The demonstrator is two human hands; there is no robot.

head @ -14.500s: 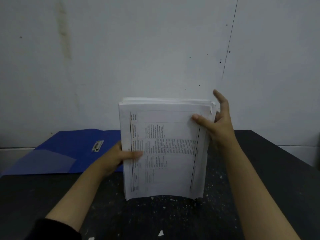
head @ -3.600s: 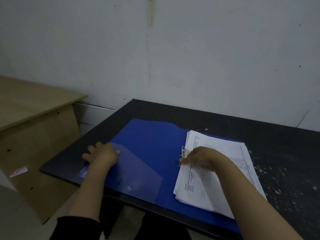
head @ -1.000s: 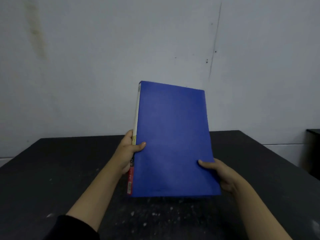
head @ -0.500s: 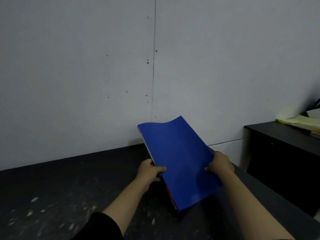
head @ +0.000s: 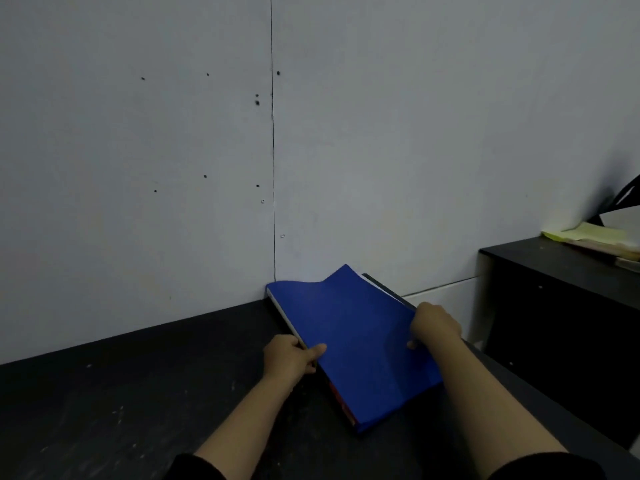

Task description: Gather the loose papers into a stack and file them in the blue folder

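The closed blue folder (head: 356, 344) lies at an angle on the black table (head: 138, 393), near its right edge and close to the wall. A thin white strip of the papers (head: 379, 285) shows at the folder's far right corner; the rest of the stack is hidden inside. My left hand (head: 289, 356) grips the folder's left spine edge, thumb on the cover. My right hand (head: 434, 325) holds the right edge, fingers curled over it. The far corner of the cover bows upward.
A grey wall (head: 207, 150) rises directly behind the table. To the right, across a gap, stands a second black desk (head: 554, 271) carrying yellow and white papers (head: 588, 235). The table surface to the left is speckled with pale marks.
The folder has gone from being held upright in front of me to lying low on the table's right side. Both hands still hold its edges. My view turned right.
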